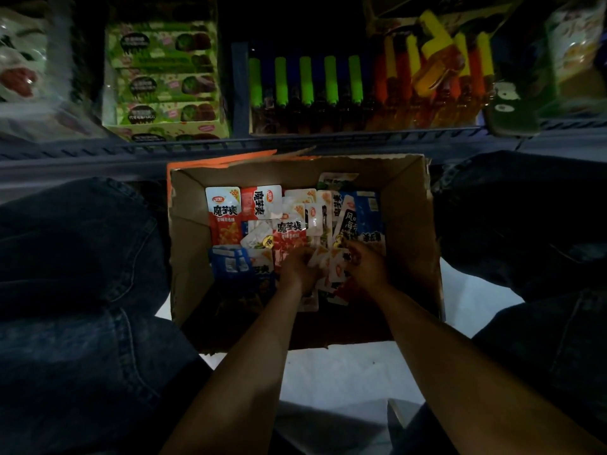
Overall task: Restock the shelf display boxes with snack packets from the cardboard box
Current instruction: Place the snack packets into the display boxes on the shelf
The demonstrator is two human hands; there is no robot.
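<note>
Clearly light, thin stuff: snack packets (226,218) in glossy film, heaped loose in the cardboard box (410,231) on the floor between the knees, just near of the shelf (295,144). Likely slippery, soft and easily creased, not fragile in the breaking sense, though pinching hard could well crush what is inside. Best taken by a sealed edge or gathered flat as a small sheaf, several faces together, so they do not fan out and slide apart. Probably easier to lift a stack squared between both palms than to pick singly.

Both hands down in the near middle of the box. Left hand (295,267) with fingers (305,254) curled over the white and red packets (323,261) lying between the hands, seemingly gathering them. Right hand (368,264) opposite, fingers (349,249) bent inward against the right side of the same small bunch. Grasping rather than released, as far as the dim light allows; exactly how many packets sit in the grip, not possible to tell.

Farther off, on the shelf: green display boxes (164,80) at far left, rows of green-topped (305,80) and yellow-topped (437,70) packs to the right. Which box awaits these packets, not evident.
</note>
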